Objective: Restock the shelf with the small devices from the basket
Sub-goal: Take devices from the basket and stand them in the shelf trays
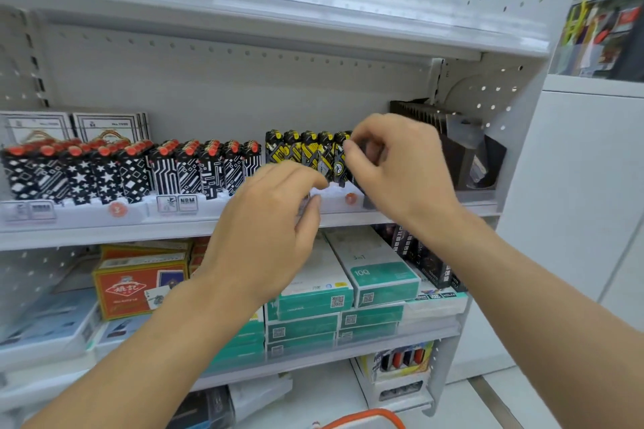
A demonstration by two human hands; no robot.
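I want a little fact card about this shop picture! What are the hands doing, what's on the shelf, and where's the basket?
right hand: pinches a dark small device beside the row of black-and-yellow patterned devices
left hand: fingers curled round a small thing, too hidden to name
middle white metal shelf: also holds black-and-white patterned devices with orange-red caps
shelf below: teal-and-white boxes and a red card box
orange-rimmed basket: only its rim shows, bottom edge
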